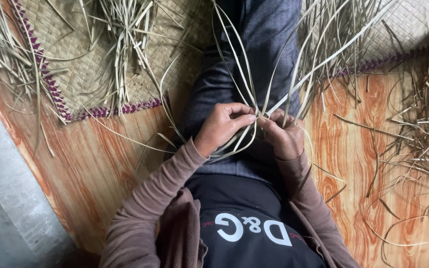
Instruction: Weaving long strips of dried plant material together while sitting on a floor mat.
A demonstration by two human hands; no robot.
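Two hands meet over the person's lap, both working the same bunch of long pale straw strips (254, 94). The left hand (222, 126) has its fingers curled shut, thumb and forefinger pinching a strip at the point where several strips cross. The right hand (285, 136) sits just beside it, touching it at the fingertips, its fingers folded closed around the lower ends of the strips. From that crossing point the strips fan upward and outward over the grey trousers (254, 54), and a few bend down below the wrists. Both arms wear brown sleeves (150, 198). The person sits on an orange wood-grain floor (100, 164). A woven mat (80, 64) with a purple zigzag edge lies on the floor to the left of the leg, with loose straw (125, 30) heaped on it. More loose strips lie scattered over the floor at the right, well apart from the hands.
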